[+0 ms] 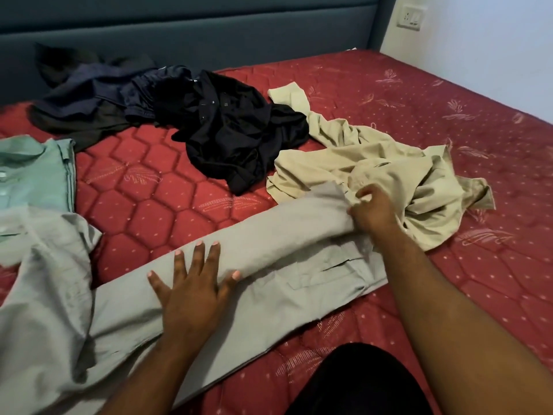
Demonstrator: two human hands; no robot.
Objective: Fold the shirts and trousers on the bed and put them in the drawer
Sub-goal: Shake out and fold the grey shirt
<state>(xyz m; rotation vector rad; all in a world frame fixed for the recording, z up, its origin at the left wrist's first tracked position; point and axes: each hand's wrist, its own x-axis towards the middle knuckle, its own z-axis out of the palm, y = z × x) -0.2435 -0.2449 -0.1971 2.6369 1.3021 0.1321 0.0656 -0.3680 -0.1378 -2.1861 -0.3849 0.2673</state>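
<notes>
Trousers [269,283] lay pinned under the flat left hand [191,292]; right hand [371,209] pinched the waistband, risking dragging the beige shirt [389,169] along.

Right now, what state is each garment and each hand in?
Grey trousers: laid flat, partly folded.
Beige shirt: crumpled, unfolded.
Black shirt: crumpled heap.
Green shirt: folded.
Left hand: open, pressing the trousers.
Right hand: gripping the trousers' end.
</notes>
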